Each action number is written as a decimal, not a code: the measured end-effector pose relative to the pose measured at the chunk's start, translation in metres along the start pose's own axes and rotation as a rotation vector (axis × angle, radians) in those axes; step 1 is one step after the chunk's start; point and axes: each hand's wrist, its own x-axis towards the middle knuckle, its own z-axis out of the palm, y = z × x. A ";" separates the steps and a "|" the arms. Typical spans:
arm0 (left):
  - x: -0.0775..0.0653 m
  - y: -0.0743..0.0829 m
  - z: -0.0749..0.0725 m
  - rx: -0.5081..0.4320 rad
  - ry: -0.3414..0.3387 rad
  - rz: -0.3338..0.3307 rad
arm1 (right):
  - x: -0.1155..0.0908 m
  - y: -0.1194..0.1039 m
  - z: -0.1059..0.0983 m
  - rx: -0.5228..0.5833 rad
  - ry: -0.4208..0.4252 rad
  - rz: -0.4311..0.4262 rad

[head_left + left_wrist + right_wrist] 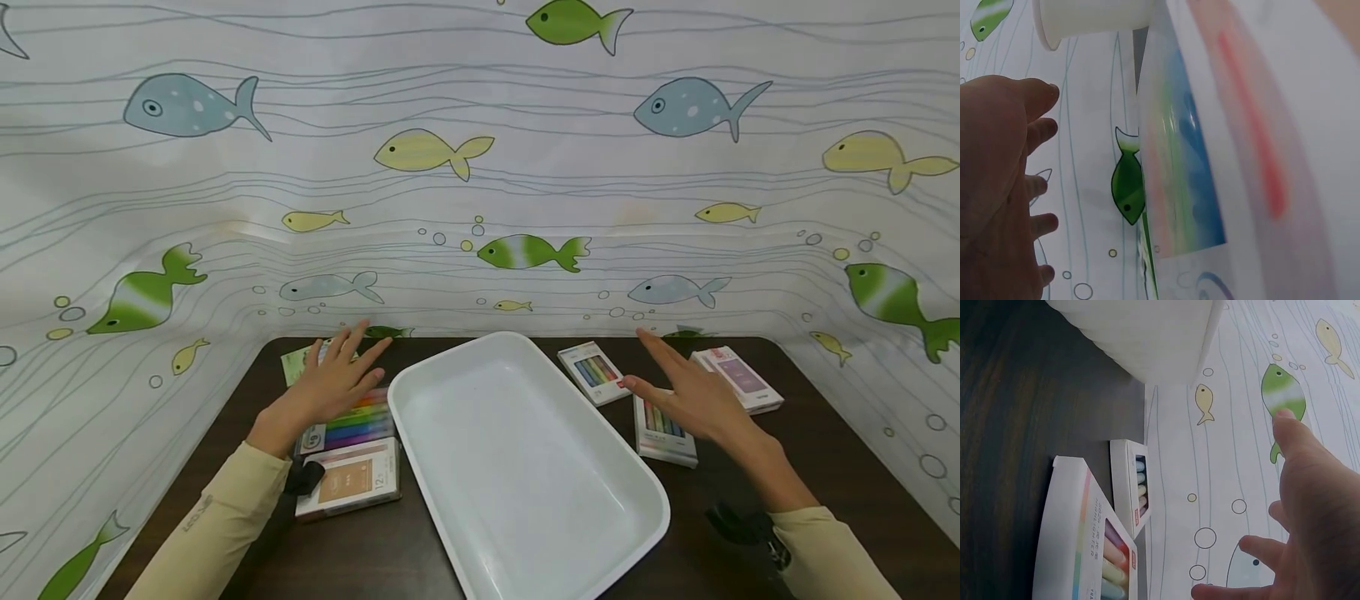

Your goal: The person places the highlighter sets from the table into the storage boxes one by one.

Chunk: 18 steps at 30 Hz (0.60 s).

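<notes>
My left hand hovers with spread fingers over the boxes left of the white tray, holding nothing. Beneath it lie a pack of rainbow-coloured markers and a green-edged pack, partly covered by the hand. A white box with a tan panel sits nearer the front. On the other side, my right hand is held with straight fingers above a highlighter box, which it partly hides. A second highlighter box lies beside the tray, left of that hand's fingertips.
A white and pink box with a purple panel lies at the far right. The dark table ends at a white sheet printed with fish, which rises at the back and sides. The tray stands slanted in the middle.
</notes>
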 end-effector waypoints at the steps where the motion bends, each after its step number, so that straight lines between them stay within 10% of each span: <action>1: 0.000 -0.002 0.001 -0.001 0.006 0.003 | 0.000 0.000 0.000 -0.002 0.000 0.000; 18: -0.002 -0.017 -0.003 -0.013 -0.015 -0.072 | -0.002 -0.009 0.006 0.041 -0.030 -0.005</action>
